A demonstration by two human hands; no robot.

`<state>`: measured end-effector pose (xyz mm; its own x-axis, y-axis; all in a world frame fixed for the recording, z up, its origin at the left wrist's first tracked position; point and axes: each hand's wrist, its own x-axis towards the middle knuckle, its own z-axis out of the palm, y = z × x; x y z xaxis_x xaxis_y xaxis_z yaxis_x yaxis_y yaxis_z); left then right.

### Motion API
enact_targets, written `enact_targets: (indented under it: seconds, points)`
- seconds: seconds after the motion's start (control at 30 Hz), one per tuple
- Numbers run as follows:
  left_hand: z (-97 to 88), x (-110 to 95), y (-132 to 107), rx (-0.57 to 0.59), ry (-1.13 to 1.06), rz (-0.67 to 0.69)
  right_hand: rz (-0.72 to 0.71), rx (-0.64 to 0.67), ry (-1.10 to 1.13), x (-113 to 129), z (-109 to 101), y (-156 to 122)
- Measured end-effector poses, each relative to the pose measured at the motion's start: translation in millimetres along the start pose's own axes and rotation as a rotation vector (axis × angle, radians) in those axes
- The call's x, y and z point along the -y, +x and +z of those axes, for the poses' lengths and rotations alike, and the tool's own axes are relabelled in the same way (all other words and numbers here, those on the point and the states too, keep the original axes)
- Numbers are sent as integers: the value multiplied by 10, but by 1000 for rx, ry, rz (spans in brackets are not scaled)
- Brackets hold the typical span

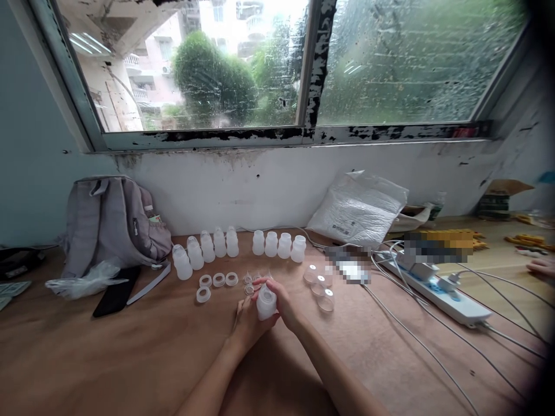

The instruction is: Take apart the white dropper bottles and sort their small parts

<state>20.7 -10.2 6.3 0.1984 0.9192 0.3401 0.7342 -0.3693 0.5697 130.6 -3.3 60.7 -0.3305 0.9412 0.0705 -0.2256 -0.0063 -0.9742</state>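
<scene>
Both my hands meet over the middle of the wooden table point(130, 346) around one small white plastic bottle point(266, 303). My left hand point(246, 323) cups it from below and the left. My right hand point(280, 297) curls over its top, fingers closed on it. Just beyond lie white screw rings point(219, 280), small clear teats point(248, 278) and clear round caps point(323, 289). Behind those stand two rows of white bottles, one row to the left point(207, 248) and another to the right point(280, 245).
A grey backpack point(113, 222) leans on the wall at left, with a black phone point(116, 298) and a crumpled clear bag point(84, 283) beside it. A white plastic parcel point(359, 211), a power strip point(437, 292) and trailing cables fill the right. Another person's hand point(541, 268) rests at the far right edge.
</scene>
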Motion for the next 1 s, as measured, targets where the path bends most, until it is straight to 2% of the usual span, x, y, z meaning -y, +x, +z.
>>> enact_targets:
  seconds: [0.23, 0.4, 0.53, 0.7, 1.0]
  points:
    - [64, 66, -58, -39, 34, -12, 27, -48, -10, 63, 50, 26]
    - [55, 54, -49, -37, -7, -19, 19, -94, 40, 12, 75, 53]
    - [64, 51, -40, -12, 0, -20, -66, -140, 66, -67, 100, 64]
    - [44, 51, -66, 52, 33, -18, -200, -175, -20, -121, 112, 63]
    - [85, 150, -94, 24, -32, 61, -247, -227, -48, -226, 164, 133]
